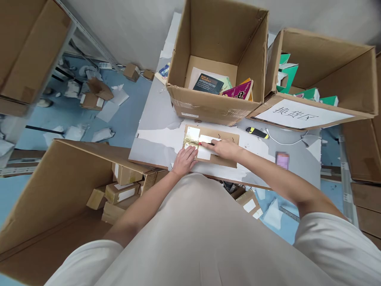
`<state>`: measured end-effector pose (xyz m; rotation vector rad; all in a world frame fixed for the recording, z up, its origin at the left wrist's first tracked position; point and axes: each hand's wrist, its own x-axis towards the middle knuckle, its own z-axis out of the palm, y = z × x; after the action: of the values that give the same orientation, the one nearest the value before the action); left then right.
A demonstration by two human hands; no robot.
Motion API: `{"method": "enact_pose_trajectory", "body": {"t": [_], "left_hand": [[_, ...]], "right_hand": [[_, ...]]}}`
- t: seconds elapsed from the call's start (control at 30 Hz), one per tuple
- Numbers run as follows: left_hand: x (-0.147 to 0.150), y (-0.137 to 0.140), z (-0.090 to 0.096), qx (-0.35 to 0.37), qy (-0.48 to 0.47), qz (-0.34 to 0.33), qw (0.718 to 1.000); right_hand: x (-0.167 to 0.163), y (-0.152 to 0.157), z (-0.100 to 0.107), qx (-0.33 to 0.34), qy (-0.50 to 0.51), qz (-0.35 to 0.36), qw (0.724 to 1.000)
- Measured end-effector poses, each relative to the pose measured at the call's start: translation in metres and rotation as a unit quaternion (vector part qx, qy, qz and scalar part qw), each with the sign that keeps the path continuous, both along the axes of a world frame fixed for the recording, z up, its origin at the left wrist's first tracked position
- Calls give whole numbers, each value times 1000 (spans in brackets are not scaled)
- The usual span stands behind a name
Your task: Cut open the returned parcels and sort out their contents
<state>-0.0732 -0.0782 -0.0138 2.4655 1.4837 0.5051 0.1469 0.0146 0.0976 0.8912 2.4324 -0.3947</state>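
A flat cardboard box (223, 160) with white labels lies on the table in front of me. My left hand (185, 159) rests on its left end, fingers stretched out over a label and clear tape. My right hand (225, 148) is closed around a slim box cutter (211, 143) with a dark and red handle. The tool's tip points left and meets the taped part of the box, just beyond my left fingers. How deep the blade sits cannot be made out.
Behind stands a large carton (208, 104) with books (208, 84); right of it, another carton (327, 79) holds green boxes. A yellow-black cutter (257, 132) and a blurred phone-like item (282, 160) lie on the table (151, 119). An open carton (53, 198) with parcels is at lower left.
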Motion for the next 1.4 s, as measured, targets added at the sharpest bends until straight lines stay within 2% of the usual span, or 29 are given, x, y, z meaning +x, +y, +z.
{"method": "enact_pose_trajectory", "body": {"t": [0.1, 0.17, 0.4, 0.5, 0.63, 0.73, 0.83, 0.93, 1.1, 1.2, 1.27, 1.4], "left_hand": [[-1, 0, 0, -16, -3, 6, 1000], [-1, 1, 0, -26, -5, 8, 1000], [0, -1, -4, -28, 3, 24, 999], [-1, -2, -1, -12, 11, 24, 1000], [-2, -3, 12, -18, 34, -10, 999], [-1, -3, 20, -30, 60, -33, 997], [4, -3, 23, -32, 82, -26, 996], [16, -4, 24, -31, 88, 4, 996], [34, -1, 35, -52, 82, 34, 995], [38, 14, 44, -63, 76, 18, 995], [40, 31, 48, -59, 72, 0, 996], [47, 68, 49, -76, 93, -26, 992]], "right_hand": [[1, -4, 9, 13, -30, -9, 999], [15, -9, 18, 17, -58, -19, 998], [119, -47, 46, 54, -174, -85, 980], [143, -65, 44, 67, -151, -108, 980], [160, -89, 37, 31, -68, -155, 985], [177, -109, 44, 29, -20, -185, 982], [193, -120, 58, 71, 25, -225, 972], [195, -117, 55, 105, 90, -302, 943], [169, -100, 8, 78, 189, -430, 880], [156, -99, -6, 53, 200, -473, 856], [148, -101, -4, 59, 173, -473, 862], [124, -101, 11, 88, 31, -430, 898]]}}
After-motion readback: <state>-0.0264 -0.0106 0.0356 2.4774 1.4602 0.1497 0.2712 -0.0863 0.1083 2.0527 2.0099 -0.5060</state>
